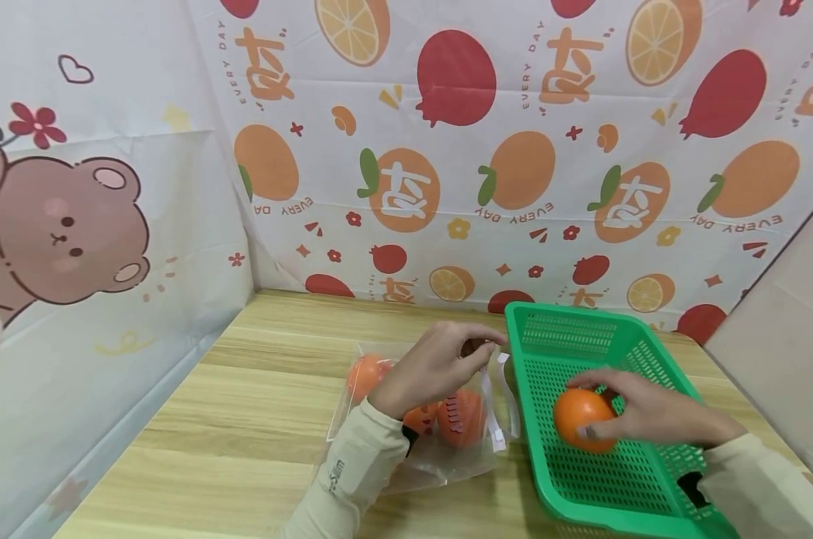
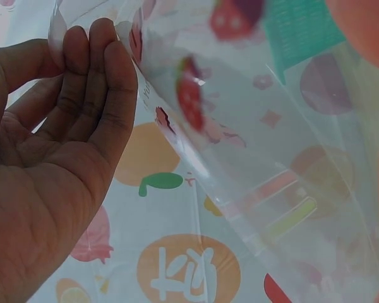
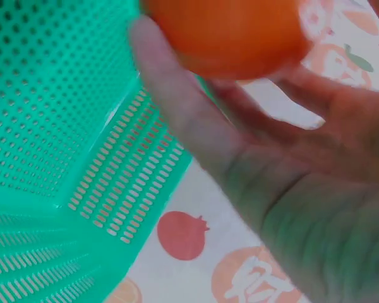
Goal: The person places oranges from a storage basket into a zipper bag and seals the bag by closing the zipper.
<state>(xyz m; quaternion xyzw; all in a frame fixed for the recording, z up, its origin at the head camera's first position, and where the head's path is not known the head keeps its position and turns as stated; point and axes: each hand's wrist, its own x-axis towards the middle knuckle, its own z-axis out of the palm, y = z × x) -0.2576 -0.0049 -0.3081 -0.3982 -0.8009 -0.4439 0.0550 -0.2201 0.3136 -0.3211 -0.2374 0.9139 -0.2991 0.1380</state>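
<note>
Four oranges in all — one orange [image 1: 583, 429] sits over the single green basket [image 1: 638, 479], and three oranges [image 1: 459, 418] lie inside the one clear plastic bag [image 1: 447, 457]. One wooden table [image 1: 231, 419] carries everything. Two hands are in view — a left hand [image 1: 436, 367] and a right hand [image 1: 642, 412].

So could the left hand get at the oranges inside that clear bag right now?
Probably not at once: the left hand pinches the clear bag at its mouth edge, so its fingers are occupied. The oranges lie just beneath it, though.
</note>
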